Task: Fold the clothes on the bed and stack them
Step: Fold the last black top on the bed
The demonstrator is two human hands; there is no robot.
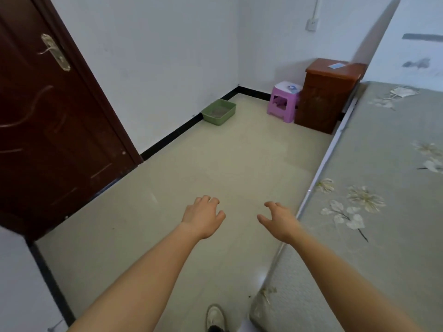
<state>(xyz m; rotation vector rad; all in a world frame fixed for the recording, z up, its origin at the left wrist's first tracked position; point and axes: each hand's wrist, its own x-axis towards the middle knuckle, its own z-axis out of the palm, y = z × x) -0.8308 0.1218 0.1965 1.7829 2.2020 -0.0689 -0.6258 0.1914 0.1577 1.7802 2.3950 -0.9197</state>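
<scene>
Low at centre of frame, noted left hand (203, 218) stretched forward on a bare forearm, palm down, fingers loosely curled, holding nothing. Just right of it, noted right hand (279, 220) in like posture, thumb spread toward the left hand, fingers loosely bent, likewise holding nothing. Both hands apart from each other, seen over pale floor (215, 164). Right hand close beside the bed's edge in picture, contact not seen.

Along right side of frame, recorded bed (388, 248), running from lower edge to upper right, bordered on its left by a white rail (332, 147). On the stretch of bed in view, only a grey-green cover printed with pale flowers.

At bottom edge, between the forearms, pale shoe (215, 316) on the floor.

Right of centre in upper half, brown cabinet (328, 99) standing against the bed, blue card (336, 65) lying on its top. Just left of cabinet, purple stool (284, 103); touching or not, cannot tell. Further left, against the wall base, green tray (219, 112) on the floor, well apart from the stool.

Across left of frame, dark brown door (48, 140), brass handle (55, 52) at upper left. Near top right, wall socket (311, 23).
</scene>
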